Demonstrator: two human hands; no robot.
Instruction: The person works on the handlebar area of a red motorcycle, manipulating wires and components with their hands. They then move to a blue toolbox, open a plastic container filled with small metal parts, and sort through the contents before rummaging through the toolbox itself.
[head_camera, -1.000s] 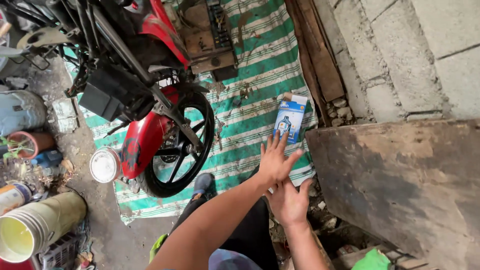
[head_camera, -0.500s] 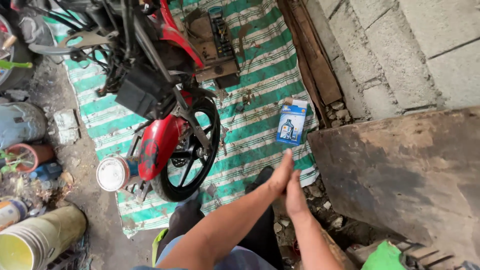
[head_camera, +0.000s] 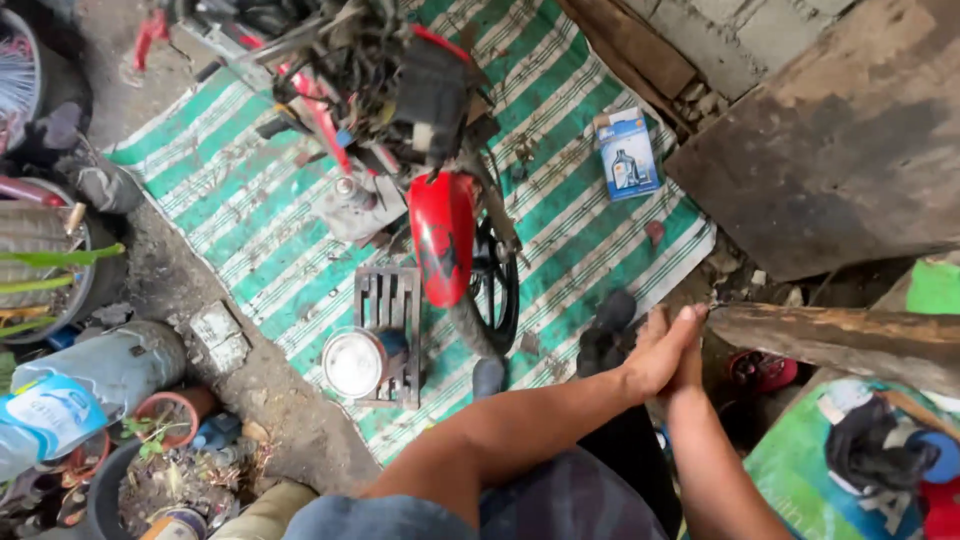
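the left hand (head_camera: 660, 352) lies over the right hand (head_camera: 688, 368), palms pressed together, fingers straight and closed, holding nothing. they hover just beside the end of a weathered wooden plank (head_camera: 850, 338). beyond them a blue box (head_camera: 627, 153) lies flat on the green striped mat (head_camera: 250, 200), well apart from the hands. a red motorcycle (head_camera: 440, 230) stands mid-mat, a round headlamp (head_camera: 355, 362) beside its front wheel. rough boards and block wall hem the right edge; pots and clutter crowd the left dirt.

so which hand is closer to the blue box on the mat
Neither clearly: the left hand and right hand are pressed together, both well below the blue box, which neither touches. The left lies slightly toward it.
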